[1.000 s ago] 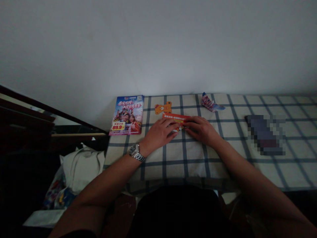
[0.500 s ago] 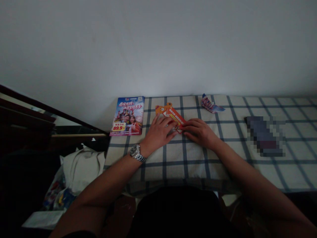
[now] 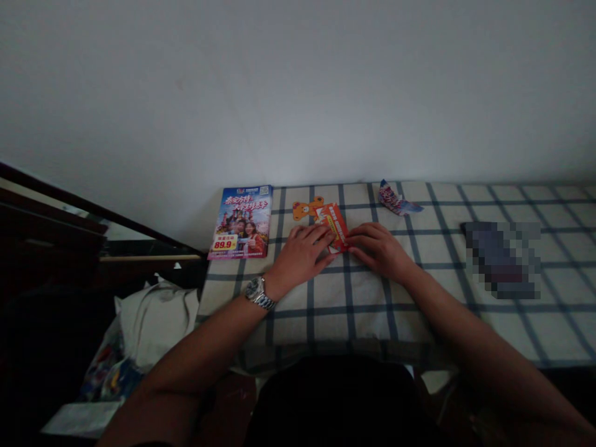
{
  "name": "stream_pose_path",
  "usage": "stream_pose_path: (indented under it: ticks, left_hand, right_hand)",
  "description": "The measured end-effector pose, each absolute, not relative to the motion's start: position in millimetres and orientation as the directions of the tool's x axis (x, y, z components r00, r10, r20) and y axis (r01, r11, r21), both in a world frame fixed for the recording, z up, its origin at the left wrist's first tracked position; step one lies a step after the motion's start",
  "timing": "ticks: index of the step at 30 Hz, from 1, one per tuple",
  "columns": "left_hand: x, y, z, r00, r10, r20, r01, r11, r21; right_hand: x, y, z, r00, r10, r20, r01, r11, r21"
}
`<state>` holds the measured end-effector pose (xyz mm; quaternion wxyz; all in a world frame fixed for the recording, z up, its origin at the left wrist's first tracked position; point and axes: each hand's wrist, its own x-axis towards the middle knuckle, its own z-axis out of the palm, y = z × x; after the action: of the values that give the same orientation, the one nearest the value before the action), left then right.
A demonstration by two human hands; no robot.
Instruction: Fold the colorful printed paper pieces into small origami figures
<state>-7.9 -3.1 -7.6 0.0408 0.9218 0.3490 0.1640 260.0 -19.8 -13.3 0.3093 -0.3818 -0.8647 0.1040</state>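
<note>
A small red printed leaflet, apparently folded, lies at a slant on the checked cloth between my hands. Its left part carries an orange bear figure; whether that is a separate piece I cannot tell. My left hand, with a metal watch on the wrist, holds the leaflet from the left, its fingers over the lower part and hiding some of it. At the lower right edge, my right hand pinches the leaflet between closed thumb and fingers.
A stack of blue and pink flyers lies at the left by the wall. Behind my right hand is a folded paper piece. A dark pixelated object rests at the right. White bags stand low on the left, beside the cloth-covered surface.
The red leaflet has turned steeper and looks narrower. More of the orange bear shows as my left fingers have slid down and right. My right hand stays at the edge.
</note>
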Motion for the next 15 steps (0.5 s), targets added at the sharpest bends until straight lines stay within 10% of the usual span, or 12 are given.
stream_pose_path:
  ticks: [15]
  left_hand:
    - [-6.0, -4.4, -4.9, 0.791, 0.547, 0.274, 0.474, -0.831, 0.291]
  right_hand:
    - [263.3, -17.0, -16.3, -0.498, 0.734, 0.462, 0.619, 0.674, -0.403]
